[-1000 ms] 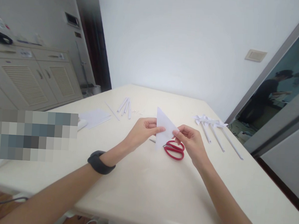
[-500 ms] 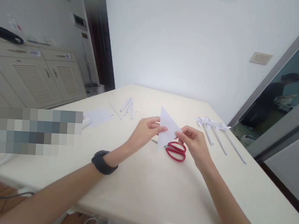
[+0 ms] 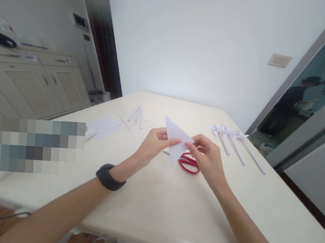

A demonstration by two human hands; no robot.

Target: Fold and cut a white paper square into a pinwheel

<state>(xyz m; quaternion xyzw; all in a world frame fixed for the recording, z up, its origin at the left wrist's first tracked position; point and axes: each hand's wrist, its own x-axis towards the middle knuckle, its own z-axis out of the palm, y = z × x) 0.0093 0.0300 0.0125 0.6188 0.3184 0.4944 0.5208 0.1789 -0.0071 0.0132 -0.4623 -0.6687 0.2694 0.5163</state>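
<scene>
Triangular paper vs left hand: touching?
Touching. The head view shows the left hand gripping the triangular paper: the thumb lies across its front face, with the other fingers at its left edge, partly hidden behind it.

Soft light brightens the wall (image 3: 194,46); the cabinet (image 3: 51,78) looks dimmer.

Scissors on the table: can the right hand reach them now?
Probably yes: the scissors' red handles lie near the right hand, largely uncovered, though it would need to release the paper triangle first.
</scene>
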